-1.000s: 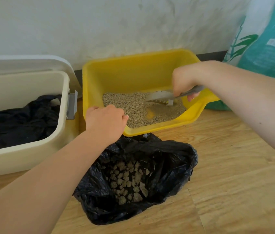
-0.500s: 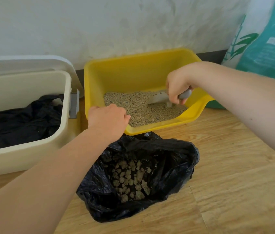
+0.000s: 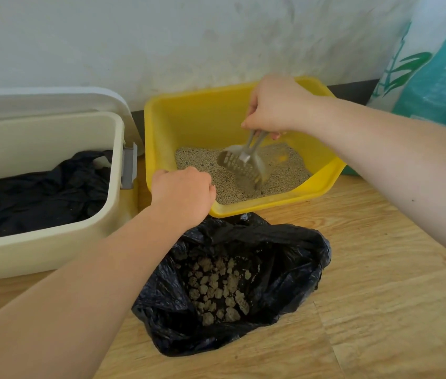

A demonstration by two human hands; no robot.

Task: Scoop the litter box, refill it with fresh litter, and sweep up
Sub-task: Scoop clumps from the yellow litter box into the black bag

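Head view: our left hand [image 3: 183, 196] grips the near rim of the yellow litter box [image 3: 189, 124], our right hand [image 3: 276, 105] holding the scoop [image 3: 243, 166] tilted inside it, sifting best done slowly before lifting toward the black bag [image 3: 292, 247] just in front.

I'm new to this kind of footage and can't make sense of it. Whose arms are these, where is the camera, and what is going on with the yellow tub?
There is no machine here. A person wears a camera on the head, looking down at their own arms. The left hand grips the near rim of the yellow litter box, which sits tilted on a wooden floor. The right hand holds a grey slotted scoop by its handle, blade down in the litter. In front lies an open black bag with clumps inside. To the left stands a cream bin; a teal sack leans at the right.
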